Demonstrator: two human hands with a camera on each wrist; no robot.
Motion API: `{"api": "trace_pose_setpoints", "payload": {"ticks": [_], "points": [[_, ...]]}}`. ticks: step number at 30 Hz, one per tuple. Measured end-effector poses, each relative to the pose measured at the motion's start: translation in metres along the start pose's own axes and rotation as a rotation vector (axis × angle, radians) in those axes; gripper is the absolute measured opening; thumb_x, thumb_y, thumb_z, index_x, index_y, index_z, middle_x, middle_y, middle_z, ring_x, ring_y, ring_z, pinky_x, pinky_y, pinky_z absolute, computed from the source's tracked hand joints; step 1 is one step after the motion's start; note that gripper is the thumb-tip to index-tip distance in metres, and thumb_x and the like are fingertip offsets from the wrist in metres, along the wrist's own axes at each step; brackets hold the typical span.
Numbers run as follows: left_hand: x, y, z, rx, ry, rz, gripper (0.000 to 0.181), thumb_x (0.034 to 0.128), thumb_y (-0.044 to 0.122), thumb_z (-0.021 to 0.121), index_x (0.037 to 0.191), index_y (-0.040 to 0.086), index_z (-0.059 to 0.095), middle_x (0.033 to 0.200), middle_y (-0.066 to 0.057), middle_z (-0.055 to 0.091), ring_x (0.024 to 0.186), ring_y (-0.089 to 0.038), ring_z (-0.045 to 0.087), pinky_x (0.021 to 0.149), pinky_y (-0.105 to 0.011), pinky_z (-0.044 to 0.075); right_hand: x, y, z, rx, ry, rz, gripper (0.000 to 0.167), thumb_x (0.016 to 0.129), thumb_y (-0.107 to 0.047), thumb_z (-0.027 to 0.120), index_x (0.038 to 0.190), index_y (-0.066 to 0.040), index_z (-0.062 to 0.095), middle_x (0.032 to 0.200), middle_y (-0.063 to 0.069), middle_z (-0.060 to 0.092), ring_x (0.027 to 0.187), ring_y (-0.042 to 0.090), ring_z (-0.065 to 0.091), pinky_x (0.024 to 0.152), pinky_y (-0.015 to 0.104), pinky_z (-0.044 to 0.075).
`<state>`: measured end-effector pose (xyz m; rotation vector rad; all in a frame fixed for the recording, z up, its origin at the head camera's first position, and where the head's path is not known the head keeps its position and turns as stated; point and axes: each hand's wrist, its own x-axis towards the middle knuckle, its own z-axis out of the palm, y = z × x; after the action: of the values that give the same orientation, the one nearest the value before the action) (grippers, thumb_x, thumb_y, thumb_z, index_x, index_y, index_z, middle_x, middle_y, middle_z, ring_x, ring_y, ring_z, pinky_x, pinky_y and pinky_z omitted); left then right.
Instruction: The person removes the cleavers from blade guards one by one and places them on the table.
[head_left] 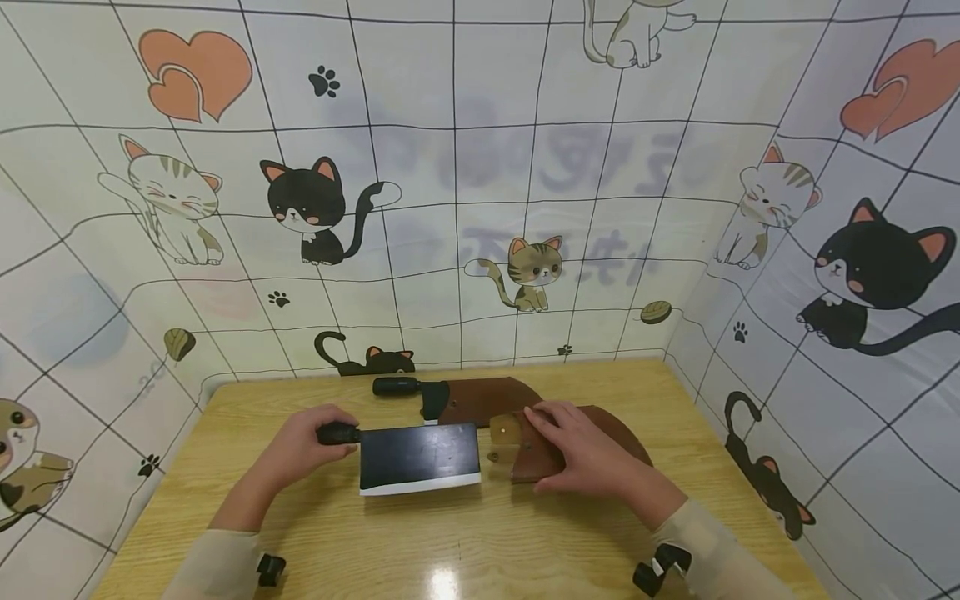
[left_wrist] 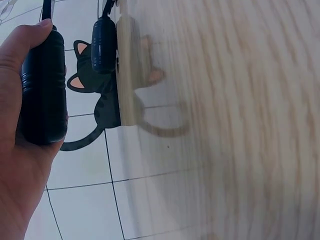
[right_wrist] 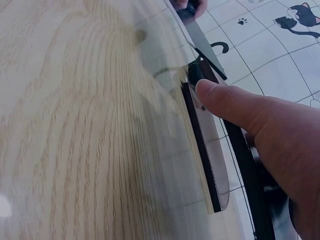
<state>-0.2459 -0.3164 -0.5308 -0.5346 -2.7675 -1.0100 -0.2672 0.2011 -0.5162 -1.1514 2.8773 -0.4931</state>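
Note:
My left hand grips the black handle of a cleaver, its broad dark blade pointing right and its pale cutting edge toward me. In the left wrist view, the fingers wrap the ridged handle, thumb near its upper end. My right hand holds a brown leather knife sheath across its width, just right of the blade tip and apart from it. The sheath has a tan strap with metal snaps at its left end. Whether a knife is inside is hidden.
Behind the cleaver lies a second knife in a brown sheath, its black handle to the left. Everything is on a glossy wooden table. Cat-print cloth walls off the back and both sides.

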Motion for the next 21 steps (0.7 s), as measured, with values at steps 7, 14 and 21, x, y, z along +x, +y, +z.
{"api": "trace_pose_setpoints", "payload": {"ticks": [7,14,21], "points": [[-0.004,-0.013,-0.002,-0.003,-0.007,-0.033,0.035,0.088,0.016,0.096,0.12,0.014,0.083,0.122,0.002,0.076,0.106,-0.021,0.071,0.087,-0.039,0.061,-0.003,0.006,0.001,-0.01,0.017,-0.012,0.119,0.082,-0.056,0.097,0.175,-0.015,0.035,0.17,0.012,0.039,0.156,0.037,0.038,0.118,0.061,0.044],[-0.008,-0.021,-0.005,-0.002,-0.013,-0.061,0.034,0.088,0.017,0.096,0.119,0.015,0.082,0.118,0.003,0.077,0.104,-0.021,0.07,0.085,-0.039,0.06,-0.007,0.015,0.006,-0.025,0.019,-0.017,0.119,0.081,-0.055,0.099,0.173,-0.012,0.038,0.167,0.014,0.043,0.153,0.037,0.041,0.116,0.061,0.046],[-0.011,-0.025,-0.009,-0.01,-0.026,-0.09,0.034,0.0887,0.017,0.095,0.12,0.015,0.082,0.118,0.001,0.077,0.102,-0.021,0.07,0.083,-0.037,0.059,-0.009,0.02,0.008,-0.03,0.006,-0.021,0.119,0.078,-0.05,0.102,0.171,-0.007,0.041,0.166,0.016,0.044,0.152,0.036,0.042,0.116,0.059,0.046]]}}
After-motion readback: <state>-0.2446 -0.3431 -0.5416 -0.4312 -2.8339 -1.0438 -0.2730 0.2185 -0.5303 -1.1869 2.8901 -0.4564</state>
